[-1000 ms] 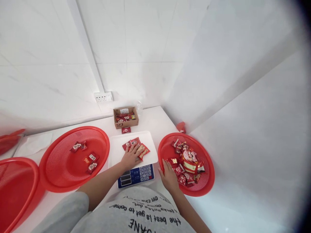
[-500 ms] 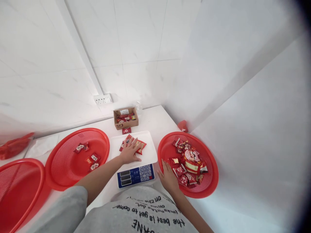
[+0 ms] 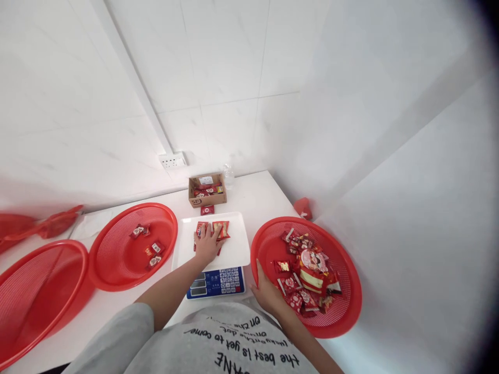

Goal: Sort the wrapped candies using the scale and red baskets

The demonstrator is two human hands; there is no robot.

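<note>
My left hand (image 3: 208, 244) lies with fingers spread over red snack packets (image 3: 221, 229) on the white tray (image 3: 238, 244) of a digital scale (image 3: 217, 283). It partly covers the packets, and I cannot tell how many are under it. At the right, my right hand (image 3: 268, 294) grips the near-left rim of a red plastic basket (image 3: 351, 304), fingers inside and thumb outside. Small red wrapped snacks (image 3: 290, 283) and a larger packet (image 3: 312, 278) are heaped in this basket, mostly on its right side.
A red basket (image 3: 103, 259) left of the scale holds several small packets (image 3: 156, 249). Another red basket (image 3: 80, 291) stands nearer me. Behind the scale are a cardboard box (image 3: 210, 200) of packets and one red packet (image 3: 207, 210). Red plastic bags (image 3: 58, 221) lie far left.
My left hand has shifted the packets on the tray, and they lie closer together. My right hand has closed on the basket rim; that basket appears nearer. The view has shifted slightly.
</note>
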